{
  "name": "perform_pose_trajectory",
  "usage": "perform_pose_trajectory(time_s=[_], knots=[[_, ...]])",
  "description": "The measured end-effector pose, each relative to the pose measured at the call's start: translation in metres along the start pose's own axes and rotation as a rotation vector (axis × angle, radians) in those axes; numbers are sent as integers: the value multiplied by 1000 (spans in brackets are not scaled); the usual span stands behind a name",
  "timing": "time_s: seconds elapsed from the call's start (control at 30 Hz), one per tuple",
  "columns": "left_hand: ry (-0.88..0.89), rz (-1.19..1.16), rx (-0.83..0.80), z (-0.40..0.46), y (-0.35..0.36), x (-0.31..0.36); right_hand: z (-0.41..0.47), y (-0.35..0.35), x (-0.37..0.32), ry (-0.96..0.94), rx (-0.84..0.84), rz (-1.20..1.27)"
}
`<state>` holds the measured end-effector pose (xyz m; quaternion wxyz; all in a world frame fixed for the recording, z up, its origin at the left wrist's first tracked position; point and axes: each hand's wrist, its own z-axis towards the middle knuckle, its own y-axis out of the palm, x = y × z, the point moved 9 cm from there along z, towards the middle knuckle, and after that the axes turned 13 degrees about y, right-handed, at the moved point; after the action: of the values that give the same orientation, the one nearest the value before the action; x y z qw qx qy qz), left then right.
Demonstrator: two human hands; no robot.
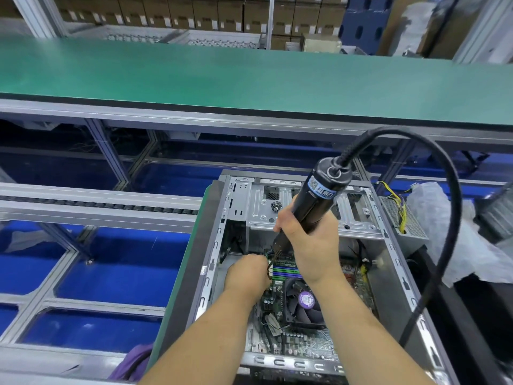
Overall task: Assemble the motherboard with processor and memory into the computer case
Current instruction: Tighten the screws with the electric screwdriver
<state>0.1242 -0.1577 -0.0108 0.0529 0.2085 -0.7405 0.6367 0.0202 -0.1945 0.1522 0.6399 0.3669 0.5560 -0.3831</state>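
Nearest, two bare forearms were reached into an open computer case [388, 254] laid on its side; the motherboard [305, 343] was seated inside, its black cooler fan [304, 304] between the arms and memory sticks [286, 269] just beyond; the left hand [247, 276] was curled low beside the memory, though what it pinched could not be told; the right hand [308, 240] was wrapped around a black electric screwdriver [316, 198], tip down; its cable [444, 218] was looped rightward; farther back, a green conveyor [222, 76] was seen.
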Motion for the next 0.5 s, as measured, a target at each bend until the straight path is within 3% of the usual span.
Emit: perform_pose_trajectory(time_s=[0.1,0.3,0.5], knots=[[19,-5,9,1,-1,1,-3,2,5,21,54,-4],[15,-92,32,1,6,-2,2,14,10,78,-150,-88],[-34,-189,13,2,17,-8,8,6,15,93,-141,-79]])
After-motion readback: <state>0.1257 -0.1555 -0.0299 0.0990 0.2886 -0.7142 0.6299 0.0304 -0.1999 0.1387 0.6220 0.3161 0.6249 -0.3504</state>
